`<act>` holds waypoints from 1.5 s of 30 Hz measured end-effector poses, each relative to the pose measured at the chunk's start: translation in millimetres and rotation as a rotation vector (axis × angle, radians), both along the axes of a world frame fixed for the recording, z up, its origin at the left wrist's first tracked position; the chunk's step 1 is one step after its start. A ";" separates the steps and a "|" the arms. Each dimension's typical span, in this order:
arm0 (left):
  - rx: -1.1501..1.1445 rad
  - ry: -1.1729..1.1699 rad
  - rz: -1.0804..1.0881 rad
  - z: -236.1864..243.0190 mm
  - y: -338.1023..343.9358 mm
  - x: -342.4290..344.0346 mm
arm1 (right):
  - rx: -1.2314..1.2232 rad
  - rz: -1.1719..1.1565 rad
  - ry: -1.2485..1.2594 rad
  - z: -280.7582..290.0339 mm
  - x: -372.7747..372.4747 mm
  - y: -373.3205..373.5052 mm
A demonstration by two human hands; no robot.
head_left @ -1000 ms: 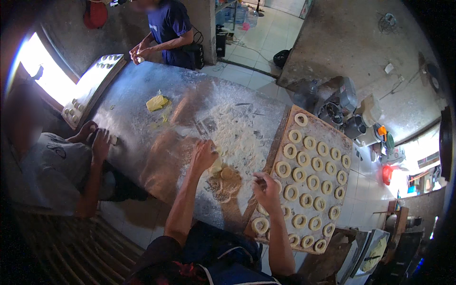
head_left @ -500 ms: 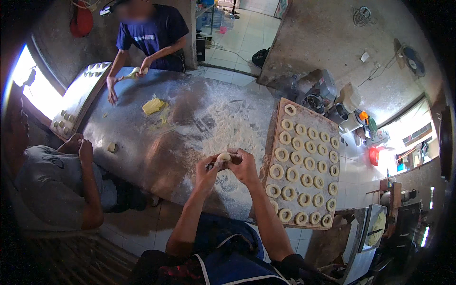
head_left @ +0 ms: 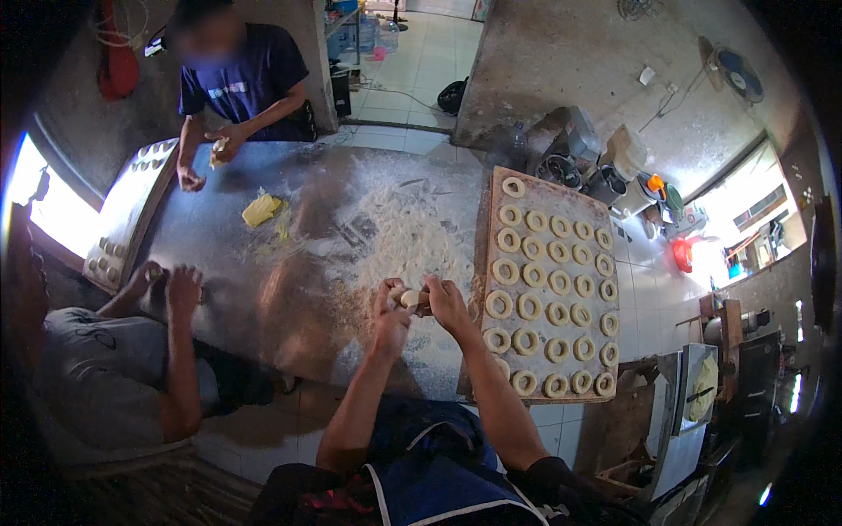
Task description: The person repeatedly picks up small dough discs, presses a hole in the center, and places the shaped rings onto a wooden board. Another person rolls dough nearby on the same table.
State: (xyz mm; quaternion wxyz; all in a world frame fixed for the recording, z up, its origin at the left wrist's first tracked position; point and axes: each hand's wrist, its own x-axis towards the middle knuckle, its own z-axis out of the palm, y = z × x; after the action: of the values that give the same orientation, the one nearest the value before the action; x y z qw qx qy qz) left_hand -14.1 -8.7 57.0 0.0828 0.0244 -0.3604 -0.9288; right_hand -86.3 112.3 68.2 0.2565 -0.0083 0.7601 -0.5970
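Observation:
Above the floured part of the metal table, my left hand (head_left: 389,323) and my right hand (head_left: 446,307) are closed around a small pale piece of dough (head_left: 410,299). It spans the gap between my fingertips, which partly cover it. To the right of my hands lies a wooden board (head_left: 484,263) with rows of dough rings (head_left: 529,306). Loose white flour (head_left: 395,230) is spread on the table just beyond my fingers.
A yellow, butter-like lump (head_left: 261,210) sits on the metal table (head_left: 237,307). One co-worker (head_left: 241,88) stands at the far left with dough in a hand; another (head_left: 105,359) works at the near left. A tray (head_left: 132,210) of small dough pieces lies along the left edge.
The dough between my hands has turned, and my fingers have shifted around it. The far co-worker's hands have moved closer in with the dough. The near co-worker's hands have moved apart. My view has shifted slightly.

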 end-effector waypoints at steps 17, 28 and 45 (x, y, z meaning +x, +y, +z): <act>-0.235 -0.271 0.244 -18.7 112.2 -125.0 | 0.123 -0.135 0.338 17.0 -75.6 80.4; -0.245 -0.411 0.125 -5.8 192.9 -228.1 | -0.214 -0.273 0.364 -15.5 -170.5 171.9; -0.675 -0.138 0.192 -65.8 259.5 -336.3 | 0.162 -0.106 0.486 -2.0 -261.7 248.7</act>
State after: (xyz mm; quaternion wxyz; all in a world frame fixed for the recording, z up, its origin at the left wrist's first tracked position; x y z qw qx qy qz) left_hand -350.4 250.9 -8.8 0.1485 0.0920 -0.6478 -0.7416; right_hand -348.0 361.1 66.2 0.0345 -0.0912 0.8441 -0.5273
